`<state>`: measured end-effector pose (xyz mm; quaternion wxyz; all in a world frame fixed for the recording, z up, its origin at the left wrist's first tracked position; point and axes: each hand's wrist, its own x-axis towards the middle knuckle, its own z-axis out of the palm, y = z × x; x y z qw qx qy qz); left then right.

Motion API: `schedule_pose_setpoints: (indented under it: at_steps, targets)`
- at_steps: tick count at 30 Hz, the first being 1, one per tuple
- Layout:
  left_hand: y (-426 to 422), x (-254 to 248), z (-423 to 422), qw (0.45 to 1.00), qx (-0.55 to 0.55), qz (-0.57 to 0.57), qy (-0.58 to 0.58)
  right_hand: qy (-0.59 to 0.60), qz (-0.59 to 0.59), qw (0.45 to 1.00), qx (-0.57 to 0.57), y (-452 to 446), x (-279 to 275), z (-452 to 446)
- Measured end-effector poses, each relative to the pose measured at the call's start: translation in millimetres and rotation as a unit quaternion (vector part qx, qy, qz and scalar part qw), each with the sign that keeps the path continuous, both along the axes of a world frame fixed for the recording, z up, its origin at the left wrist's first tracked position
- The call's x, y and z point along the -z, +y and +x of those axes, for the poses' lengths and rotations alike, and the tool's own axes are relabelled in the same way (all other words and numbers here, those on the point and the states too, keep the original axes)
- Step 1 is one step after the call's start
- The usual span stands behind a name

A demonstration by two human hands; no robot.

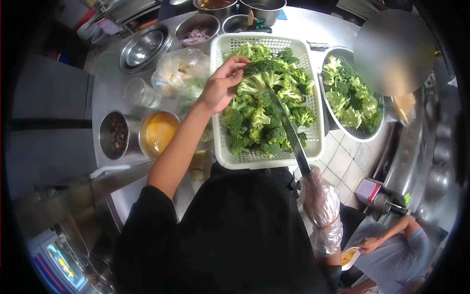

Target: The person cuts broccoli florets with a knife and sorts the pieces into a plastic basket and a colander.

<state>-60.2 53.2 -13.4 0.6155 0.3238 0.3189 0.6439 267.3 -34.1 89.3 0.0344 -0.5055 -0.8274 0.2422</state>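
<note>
One broccoli head is held by the left hand above the florets in the white basket, apparently steadied for the knife, which the gloved right hand grips beyond the basket's near-right corner. Stacked bowls limit the far left; room opens near right, over tiled floor.

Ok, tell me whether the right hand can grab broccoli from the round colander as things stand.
Probably not: the gloved right hand grips a knife, though the near side of the colander looks unobstructed.
</note>
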Motion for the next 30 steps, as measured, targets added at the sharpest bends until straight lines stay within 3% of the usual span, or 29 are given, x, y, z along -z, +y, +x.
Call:
schedule_pose_setpoints:
  at_steps: [2, 4, 8, 10, 11, 12, 13, 14, 16, 20, 22, 27, 29, 30]
  targets:
    - [0.7, -4.7, 3.0, 1.000, 0.012, -0.003, 0.012, -0.023, 0.029, 0.999, -0.030, -0.2, 2.2, -0.1]
    - [8.0, -5.7, 11.5, 0.989, -0.033, 0.030, 0.138, -0.040, 0.037, 0.998, -0.018, -0.6, 4.7, -0.5]
    - [12.6, -13.2, 33.1, 0.975, -0.009, 0.035, 0.218, -0.045, 0.036, 0.998, -0.011, 8.8, 4.4, 0.3]
    - [15.1, -14.2, 44.9, 0.965, -0.037, 0.090, 0.242, -0.098, -0.066, 0.993, -0.010, 16.2, 8.6, 3.0]
    - [16.9, -16.9, 47.8, 0.931, -0.047, 0.119, 0.342, -0.142, -0.131, 0.981, -0.002, 21.8, 2.4, 0.1]
    - [15.9, -20.7, 46.3, 0.886, -0.065, 0.150, 0.434, -0.098, -0.160, 0.982, 0.020, 23.7, -3.3, -4.1]
    - [15.2, -25.6, 48.3, 0.866, -0.065, 0.137, 0.477, -0.128, -0.214, 0.968, 0.016, 34.9, -21.7, -11.5]
    - [14.3, -39.9, 52.7, 0.828, -0.066, 0.131, 0.542, -0.077, -0.209, 0.974, 0.041, 33.6, -6.5, -10.3]
    - [28.2, -17.9, 40.6, 0.832, -0.059, 0.096, 0.543, -0.074, -0.169, 0.983, 0.013, 34.8, 2.3, -8.5]
    - [28.4, -1.8, 34.8, 0.818, -0.097, 0.153, 0.546, -0.019, -0.175, 0.984, 0.002, 37.1, -4.0, -1.9]
    - [26.7, -16.8, 46.5, 0.766, -0.110, 0.191, 0.604, 0.007, -0.168, 0.985, 0.026, 35.9, -4.9, -4.8]
    - [32.5, -41.3, 52.2, 0.714, -0.159, 0.201, 0.651, 0.012, -0.163, 0.986, 0.034, 51.0, 0.8, -23.6]
    - [43.9, -34.0, 41.0, 0.700, -0.164, 0.218, 0.660, 0.052, -0.155, 0.985, 0.057, 56.0, 9.1, -31.7]
    - [47.2, -24.4, 23.2, 0.683, -0.172, 0.218, 0.676, 0.034, -0.141, 0.989, 0.017, 60.1, 7.9, -27.2]
